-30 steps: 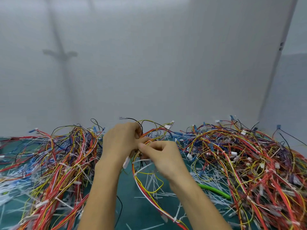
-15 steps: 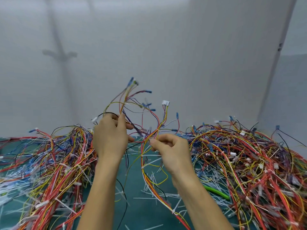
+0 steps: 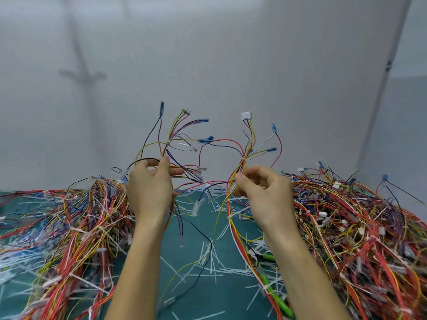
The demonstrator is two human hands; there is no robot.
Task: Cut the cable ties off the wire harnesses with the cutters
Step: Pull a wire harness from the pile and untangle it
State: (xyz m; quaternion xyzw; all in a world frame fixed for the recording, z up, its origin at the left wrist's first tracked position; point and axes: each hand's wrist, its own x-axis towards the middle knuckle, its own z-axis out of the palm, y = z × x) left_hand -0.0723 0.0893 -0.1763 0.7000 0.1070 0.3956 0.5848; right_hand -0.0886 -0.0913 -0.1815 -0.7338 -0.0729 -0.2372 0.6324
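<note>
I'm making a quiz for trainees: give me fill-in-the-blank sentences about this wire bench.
1. The left hand and the right hand each grip a bunch of coloured ____.
2. The cutters lying on the mat have ____ handles.
3. The highest blue terminal rises from the bunch in the ____ hand.
4. The cut ties on the mat are ____.
Missing words: wires, green, left, white.

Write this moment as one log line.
left hand: grips wire harness | right hand: pinches wire harness | cutters: lying on mat, unheld
</note>
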